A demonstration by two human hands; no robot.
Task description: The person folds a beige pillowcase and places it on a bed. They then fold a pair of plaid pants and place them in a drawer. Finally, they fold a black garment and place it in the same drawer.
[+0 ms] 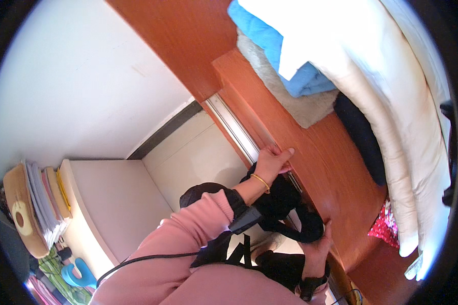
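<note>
A bunched black cloth [282,194], perhaps a garment, hangs between my two hands along the front of a reddish-brown wooden shelf [313,160]. At the shelf's front edge, my left hand [271,162], with a gold bracelet at the wrist, has its fingers closed at the upper end of the cloth; the fingertips are partly hidden. Lower down, my right hand [317,246] grips a looped part of the same cloth, its thumb close to the wood. Pink sleeves cover both arms.
A metal sliding-door track [233,127] runs in front of the shelf. Folded white bedding [389,114], a blue cloth [309,82] and a grey fleece [290,103] lie on the shelf. At left, a pale cabinet [118,190] stands near stacked papers [42,202].
</note>
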